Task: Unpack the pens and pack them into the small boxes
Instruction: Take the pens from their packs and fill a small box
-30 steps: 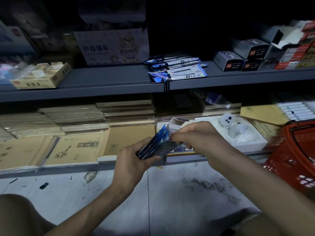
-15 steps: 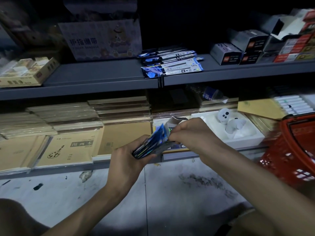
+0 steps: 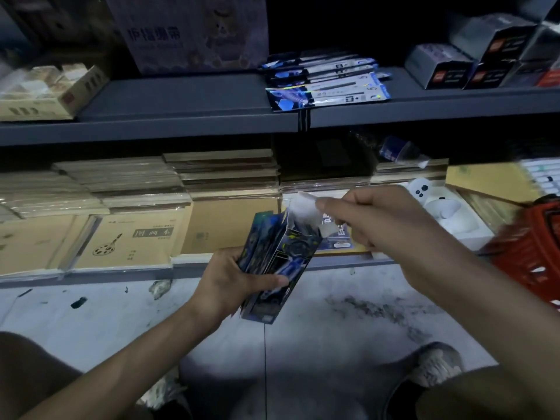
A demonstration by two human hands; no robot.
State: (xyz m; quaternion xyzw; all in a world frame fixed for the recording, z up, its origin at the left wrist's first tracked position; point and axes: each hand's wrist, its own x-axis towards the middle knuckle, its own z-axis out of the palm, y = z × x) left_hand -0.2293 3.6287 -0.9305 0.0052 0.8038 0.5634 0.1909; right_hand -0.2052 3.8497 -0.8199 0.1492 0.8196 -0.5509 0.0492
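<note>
Cardboard, dark blue and glossy: small box [image 3: 298, 247] held tilted above the floor, clasped low round its body by left hand [image 3: 230, 277], thumb laid across the front face. Stuffed with flat blue pen packs [image 3: 257, 237], fanned out of the open top. Pinched at the white top flap [image 3: 303, 203] by right hand [image 3: 385, 222], thumb and forefinger closed on its edge. Probably light and thin-walled, easy to dent under a hard squeeze; best gripped low on the body and steered by the flap edge alone. Slick film on the packs, so likely to slide out if tipped much further. Opening or closing: cannot tell which.

Below, pale grey floor [image 3: 333, 322], scuffed and stained, with a shoe [image 3: 436, 368] near the bottom edge. Beyond, low shelf stacked with kraft-paper notebooks [image 3: 133, 237], film-wrapped; red basket [image 3: 527, 253] off to the right. Higher and farther, dark grey upper shelf [image 3: 181, 95] bearing a shelf pile [image 3: 327, 83] of similar packs, well apart from the hands, and grey spare boxes [image 3: 439, 65] to its right. Dim throughout, black at the back.
</note>
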